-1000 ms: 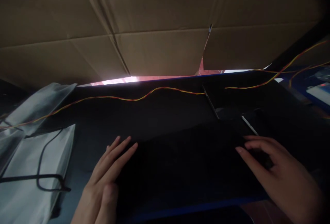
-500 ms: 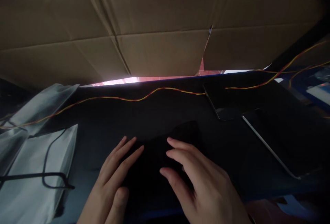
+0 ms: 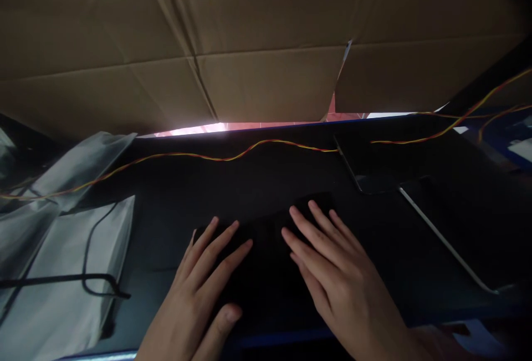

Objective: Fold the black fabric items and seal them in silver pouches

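My left hand [image 3: 199, 283] lies palm down with its fingers spread, over the left part of a flat black thing [image 3: 266, 261]. Across from it, my right hand [image 3: 336, 267] rests on the same thing's right part, fingers stretched out and slightly apart. The black thing blends into the dark tabletop [image 3: 233, 189], so its outline and kind cannot be made out. Neither hand grips anything. To the right lies a dark flat panel with a silver edge [image 3: 449, 233], and behind it a smaller dark glossy panel [image 3: 366, 167].
Frosted plastic sleeves [image 3: 83, 261] lie at the left with a bent black rod or cable [image 3: 62, 279] across them. A twisted red and yellow wire [image 3: 224, 158] runs along the table's back. Cardboard sheets [image 3: 266, 84] hang behind the far edge.
My right hand has gone from curved fingers to lying flatter and more spread, farther forward. My left hand's fingers have spread too. The view has shifted slightly.
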Motion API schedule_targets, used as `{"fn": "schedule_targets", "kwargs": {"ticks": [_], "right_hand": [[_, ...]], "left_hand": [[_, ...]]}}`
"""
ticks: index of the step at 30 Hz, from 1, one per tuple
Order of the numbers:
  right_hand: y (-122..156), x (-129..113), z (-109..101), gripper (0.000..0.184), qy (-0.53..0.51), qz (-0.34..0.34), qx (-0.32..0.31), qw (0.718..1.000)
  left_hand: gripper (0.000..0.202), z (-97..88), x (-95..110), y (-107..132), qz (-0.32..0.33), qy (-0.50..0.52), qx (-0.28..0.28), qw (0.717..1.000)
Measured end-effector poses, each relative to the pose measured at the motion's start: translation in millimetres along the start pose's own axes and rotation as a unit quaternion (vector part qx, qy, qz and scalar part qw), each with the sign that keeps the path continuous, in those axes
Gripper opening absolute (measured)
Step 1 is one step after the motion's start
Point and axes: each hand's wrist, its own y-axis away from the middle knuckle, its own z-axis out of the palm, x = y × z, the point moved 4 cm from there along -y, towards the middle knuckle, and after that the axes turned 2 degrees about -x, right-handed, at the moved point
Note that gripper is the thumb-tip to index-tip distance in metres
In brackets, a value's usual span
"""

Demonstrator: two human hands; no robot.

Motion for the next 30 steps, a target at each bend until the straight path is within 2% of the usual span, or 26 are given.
{"fn": "schedule_targets", "kwargs": {"ticks": [3, 5, 7, 10, 12, 14, 16, 19, 23, 27, 30], "right_hand": [[-5.2, -0.3, 10.9, 0.038, 0.014, 0.053, -0.025, 0.998], [-5.1, 2.1, 7.8, 0.037, -0.011, 0.062, -0.025, 0.998], [-1.2, 11.8, -4.3, 0.037, -0.051, 0.087, 0.021, 0.995], [13.6, 42.6, -25.1, 0.030, -0.053, 0.190, 0.102, 0.975], [25.1, 63.0, -29.1, 0.032, -0.030, 0.253, 0.080, 0.964], [33.5, 73.9, -25.1, 0.038, -0.029, 0.278, 0.026, 0.960], [36.3, 72.6, -19.2, 0.037, -0.046, 0.275, -0.002, 0.960], [31.1, 60.6, -15.6, 0.028, -0.067, 0.284, -0.001, 0.956], [22.9, 55.1, -30.8, 0.022, -0.091, 0.310, -0.002, 0.946], [20.5, 50.2, -62.7, 0.026, -0.015, 0.306, 0.069, 0.950], [7.4, 22.1, -66.9, 0.023, 0.011, 0.244, 0.109, 0.964]], "left_hand": [[0.063, -0.2, 0.1, -0.4, 0.004, 0.002, -0.004, 1.000], [0.066, -0.9, 0.1, -1.2, 0.005, 0.005, -0.008, 1.000], [0.065, -2.7, 0.2, -1.4, 0.006, 0.010, -0.001, 1.000], [0.055, -7.0, -1.1, 0.5, -0.022, 0.030, 0.035, 0.999], [0.053, -8.8, -3.0, 1.8, -0.054, 0.044, 0.061, 0.996], [0.052, -8.7, -4.0, 1.6, -0.071, 0.049, 0.071, 0.994], [0.051, -8.0, -3.3, -0.2, -0.061, 0.049, 0.067, 0.995], [0.051, -8.9, -3.0, -1.3, -0.048, 0.045, 0.066, 0.996], [0.049, -11.6, -4.2, 4.3, -0.070, 0.053, 0.074, 0.993], [0.048, -9.7, -1.2, 5.3, -0.072, 0.054, 0.073, 0.993], [0.049, -5.6, 0.6, -1.0, -0.049, 0.045, 0.072, 0.995]]}}
